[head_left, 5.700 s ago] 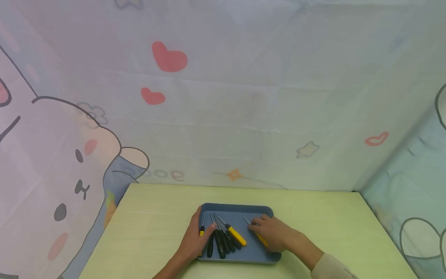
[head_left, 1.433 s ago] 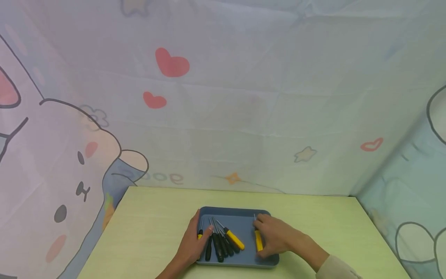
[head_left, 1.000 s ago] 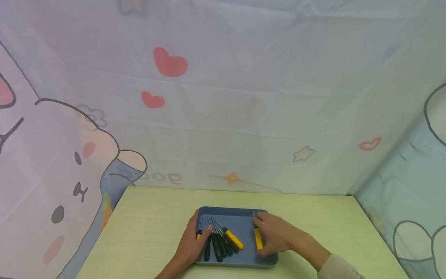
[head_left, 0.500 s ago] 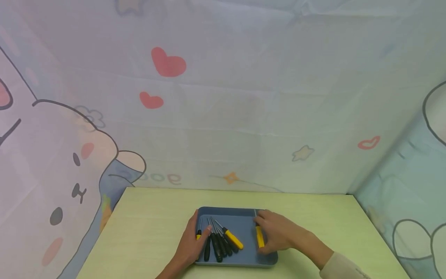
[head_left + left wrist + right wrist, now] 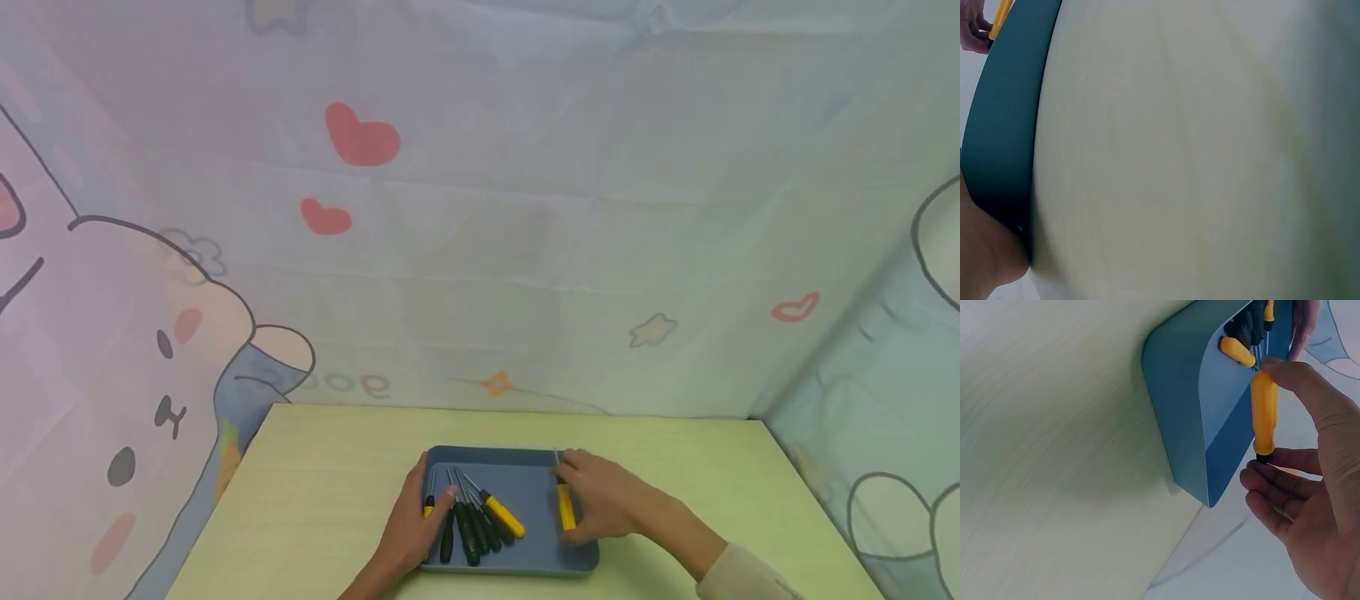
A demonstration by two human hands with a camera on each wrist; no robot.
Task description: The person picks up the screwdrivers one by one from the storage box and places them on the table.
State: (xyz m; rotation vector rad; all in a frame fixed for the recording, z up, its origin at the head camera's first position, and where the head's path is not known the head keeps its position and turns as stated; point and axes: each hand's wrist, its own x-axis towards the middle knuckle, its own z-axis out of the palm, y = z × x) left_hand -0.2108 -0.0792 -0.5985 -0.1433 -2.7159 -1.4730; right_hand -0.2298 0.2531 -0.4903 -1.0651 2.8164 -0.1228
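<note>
My right hand (image 5: 606,498) pinches a yellow-handled screwdriver (image 5: 566,507) over the right side of a blue-grey tray (image 5: 536,492). In the right wrist view its yellow handle (image 5: 1264,412) spans from thumb tip to a fingertip at the black collar; the other fingers are loosely bent. My left hand (image 5: 408,517) grips the tray's left side, thumb over the rim. Several black-handled screwdrivers (image 5: 468,533) lie fanned in the tray's left half. Beside them lies another yellow screwdriver (image 5: 504,515). A yellow-and-black one (image 5: 429,502) is partly hidden by the left hand.
The tray stands on a pale yellow-green table (image 5: 337,475), near its front edge. A cloth backdrop (image 5: 480,208) printed with hearts and a rabbit rises behind the table. The tray's outer wall (image 5: 1010,112) fills the left of the left wrist view.
My right hand has shifted slightly right with the screwdriver. Several seconds ago that screwdriver slanted more and was largely covered by the hand. The left hand keeps its hold on the tray.
</note>
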